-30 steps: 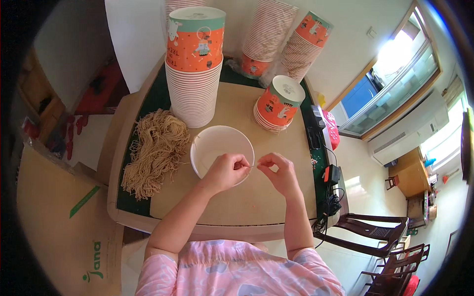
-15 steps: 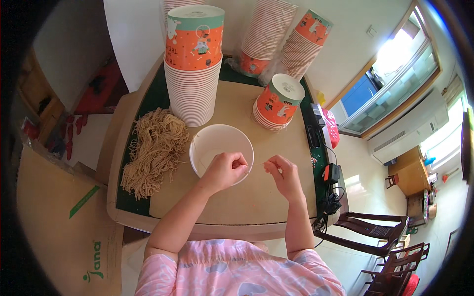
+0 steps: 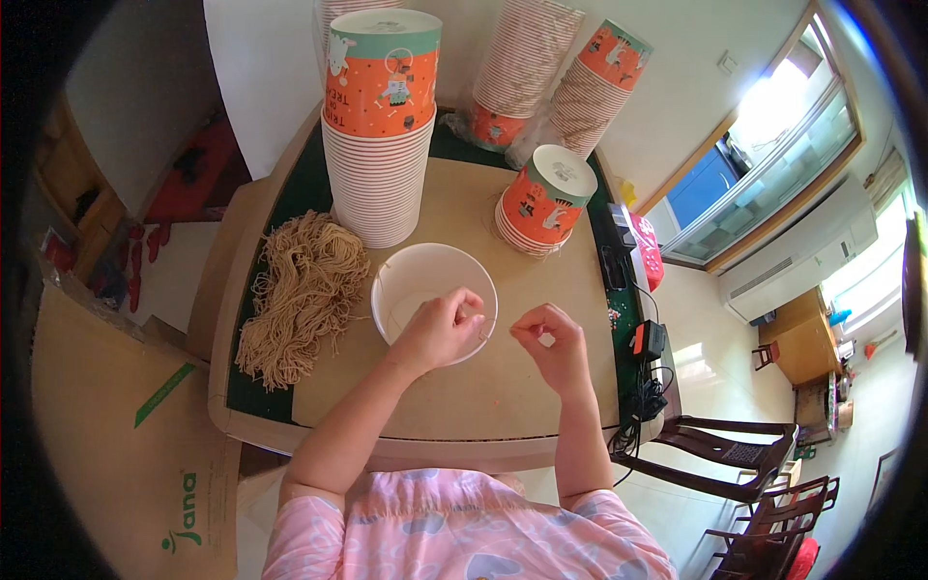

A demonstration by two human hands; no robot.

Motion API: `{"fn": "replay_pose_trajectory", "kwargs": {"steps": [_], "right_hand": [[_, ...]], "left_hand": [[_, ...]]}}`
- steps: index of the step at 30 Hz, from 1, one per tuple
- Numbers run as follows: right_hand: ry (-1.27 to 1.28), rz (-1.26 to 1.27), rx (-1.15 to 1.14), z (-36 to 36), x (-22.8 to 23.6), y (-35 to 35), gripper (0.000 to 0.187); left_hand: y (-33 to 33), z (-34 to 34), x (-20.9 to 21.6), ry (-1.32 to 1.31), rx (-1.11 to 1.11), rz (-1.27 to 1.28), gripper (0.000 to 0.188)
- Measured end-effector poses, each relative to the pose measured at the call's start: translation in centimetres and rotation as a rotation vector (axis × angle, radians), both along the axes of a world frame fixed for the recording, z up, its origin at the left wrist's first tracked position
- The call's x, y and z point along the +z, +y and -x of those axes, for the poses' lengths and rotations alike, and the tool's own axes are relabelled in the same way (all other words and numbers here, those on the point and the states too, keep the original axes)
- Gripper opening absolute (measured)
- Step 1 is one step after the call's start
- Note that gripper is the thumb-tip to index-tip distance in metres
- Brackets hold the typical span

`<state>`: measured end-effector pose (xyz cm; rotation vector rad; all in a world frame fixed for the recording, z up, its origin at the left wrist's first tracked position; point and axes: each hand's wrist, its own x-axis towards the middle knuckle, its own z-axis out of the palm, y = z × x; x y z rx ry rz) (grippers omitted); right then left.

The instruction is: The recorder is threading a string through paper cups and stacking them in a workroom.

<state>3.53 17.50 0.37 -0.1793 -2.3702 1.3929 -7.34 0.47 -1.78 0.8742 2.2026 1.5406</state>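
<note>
A paper bucket [image 3: 416,275] stands upright on the table in front of me, its open white inside facing up. My left hand [image 3: 443,329] is at its right wall, thumb and fingers pinched on a thin beige string at the rim. Just right of the bucket, my right hand [image 3: 553,346] has its fingertips pressed together on what looks like the string's end, though the strand is hard to see there. Another bit of string shows at the bucket's left rim. A heap of beige strings [image 3: 304,300] lies to the left.
A tall stack of upturned buckets [image 3: 380,145] rises behind the strings. A shorter orange stack [image 3: 546,203] sits at the right, and wrapped stacks [image 3: 527,63] stand at the back. Black cables [image 3: 638,406] and a power strip [image 3: 615,266] run along the right edge.
My right hand has shifted slightly, its fingers drawn closer together. My left fingers have loosened and lifted a little at the rim. The bucket stays in place.
</note>
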Motion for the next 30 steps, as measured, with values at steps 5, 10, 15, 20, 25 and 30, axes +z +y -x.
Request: {"fn": "replay_pose_trajectory", "kwargs": {"steps": [5, 10, 15, 20, 25, 30], "right_hand": [[0.039, -0.128, 0.051, 0.3, 0.5, -3.0, 0.012], [0.006, -0.147, -0.007, 1.0, -0.8, -3.8, 0.012], [0.158, -0.182, -0.045, 1.3, -2.2, -3.9, 0.011], [0.322, -0.348, 0.040, 1.4, -1.9, -4.3, 0.014], [0.339, -0.410, 0.003, 0.9, -2.6, -4.8, 0.014], [0.317, -0.315, -0.030, 0.5, -3.3, -5.0, 0.014]], "left_hand": [[-0.3, 0.8, 2.2, -0.181, -0.115, -0.216, 0.021], [-0.9, 0.6, 3.8, -0.377, -0.250, -0.276, 0.020], [-0.5, 2.4, 1.1, -0.555, -0.226, 0.106, 0.035], [0.1, 2.8, 1.3, -0.712, -0.250, 0.232, 0.039], [-0.3, 3.2, 0.9, -0.837, -0.321, 0.155, 0.031], [-0.3, 3.3, 0.7, -0.925, -0.319, 0.129, 0.023]]}}
